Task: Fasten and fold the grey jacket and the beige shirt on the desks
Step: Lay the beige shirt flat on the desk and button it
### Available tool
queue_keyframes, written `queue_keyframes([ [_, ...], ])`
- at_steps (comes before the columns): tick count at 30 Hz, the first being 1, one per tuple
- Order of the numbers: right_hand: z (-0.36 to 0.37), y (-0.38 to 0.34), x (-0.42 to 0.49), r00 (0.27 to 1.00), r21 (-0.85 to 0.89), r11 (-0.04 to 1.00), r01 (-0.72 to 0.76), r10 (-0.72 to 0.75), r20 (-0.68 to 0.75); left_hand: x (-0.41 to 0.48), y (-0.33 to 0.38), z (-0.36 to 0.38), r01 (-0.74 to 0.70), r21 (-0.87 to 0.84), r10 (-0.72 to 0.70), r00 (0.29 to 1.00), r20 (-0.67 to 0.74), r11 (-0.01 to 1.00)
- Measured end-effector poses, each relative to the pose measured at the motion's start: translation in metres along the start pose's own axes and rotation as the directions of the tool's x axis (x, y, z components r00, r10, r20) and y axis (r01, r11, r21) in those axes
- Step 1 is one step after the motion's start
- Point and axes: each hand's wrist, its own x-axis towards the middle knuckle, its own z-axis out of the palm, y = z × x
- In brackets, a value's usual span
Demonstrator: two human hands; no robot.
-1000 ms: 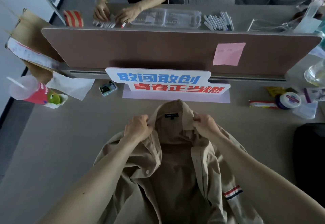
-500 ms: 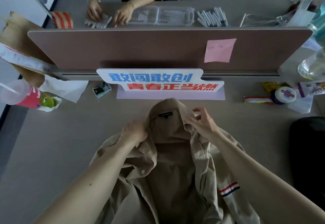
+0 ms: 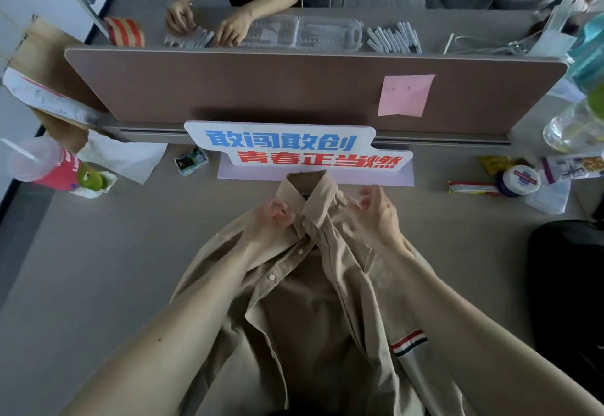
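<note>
On the counter [image 3: 98, 268] right in front of the person lies the beige shirt [image 3: 327, 301], front up. Its collar [image 3: 313, 193] points away toward a white sign [image 3: 294, 151] with blue and red characters. At the neck the two front edges cross; lower down they part and show the inside of the back. Two white buttons [image 3: 300, 251] sit undone on the edge under the left arm. A red, white and blue striped band [image 3: 408, 342] marks the sleeve beneath the right arm.

The left grip [image 3: 274, 216] pinches the front edge just below the collar, fingers curled on the cloth. The right grip [image 3: 376, 216] rests on the other side of the collar with its fingers bent; blur hides whether it holds any cloth.

Behind the sign stands a brown divider [image 3: 261, 89] with a pink sticky note [image 3: 405, 95]. A cup [image 3: 42, 164] is at the far left, a white-lidded jar [image 3: 519, 180] at the right, and a black bag [image 3: 568, 285] near the right edge. Across the divider another person's hands [image 3: 232, 28] handle small white sticks.
</note>
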Motion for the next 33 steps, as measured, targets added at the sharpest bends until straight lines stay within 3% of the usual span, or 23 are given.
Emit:
queue_keyframes([
  [1,-0.003,0.003,-0.017,0.996,-0.065,0.995,0.077,-0.080,-0.043,-0.013,-0.009,-0.002,-0.044,0.130,0.057,0.993,-0.102,0.990],
  [3,0.000,0.013,-0.051,0.988,-0.207,0.967,0.148,-0.137,0.069,-0.039,-0.031,0.000,-0.020,0.304,0.047,0.996,-0.080,0.953],
  [5,0.016,0.028,-0.081,0.961,-0.425,0.896,0.128,-0.006,0.278,-0.064,-0.055,0.006,0.002,0.563,-0.016,1.000,0.020,0.826],
  [6,0.025,0.039,-0.093,0.946,-0.519,0.847,0.113,0.067,0.316,-0.073,-0.066,0.008,-0.017,0.647,0.000,1.000,0.026,0.763],
  [8,0.041,0.062,-0.109,0.945,-0.627,0.775,0.079,0.143,0.295,-0.087,-0.086,0.011,-0.031,0.674,0.052,0.999,-0.012,0.738],
  [11,0.051,0.089,-0.117,0.973,-0.712,0.701,0.043,0.131,0.188,-0.104,-0.108,0.018,-0.015,0.688,0.042,0.999,-0.023,0.726],
  [13,0.049,0.095,-0.116,0.981,-0.711,0.702,0.049,0.098,0.165,-0.111,-0.115,0.024,-0.020,0.721,0.034,0.999,-0.005,0.692],
  [15,0.043,0.099,-0.110,0.977,-0.631,0.774,0.062,0.083,0.198,-0.118,-0.109,0.030,-0.048,0.687,0.063,0.998,0.003,0.725],
  [19,0.013,0.102,-0.100,0.954,-0.142,0.985,-0.100,0.135,0.266,-0.129,-0.083,0.052,-0.189,0.550,0.170,0.982,0.086,0.814],
  [22,0.000,0.114,-0.102,0.897,0.143,0.940,-0.308,0.238,0.372,-0.135,-0.074,0.075,-0.214,0.610,0.031,0.955,0.296,0.763],
  [24,0.004,0.123,-0.102,0.863,0.024,0.943,-0.332,0.294,0.411,-0.129,-0.080,0.085,-0.195,0.603,-0.092,0.907,0.411,0.773],
  [26,0.006,0.121,-0.106,0.881,-0.210,0.954,-0.214,0.282,0.381,-0.121,-0.080,0.086,-0.170,0.567,-0.108,0.899,0.423,0.806],
  [30,0.008,0.081,-0.110,0.972,-0.265,0.960,-0.095,0.148,0.185,-0.094,-0.063,0.065,-0.204,0.538,0.150,0.978,0.143,0.818],
  [33,0.023,0.060,-0.099,0.995,-0.372,0.925,0.076,-0.046,0.088,-0.065,-0.046,0.045,-0.299,0.554,0.314,0.947,0.071,0.777],
])
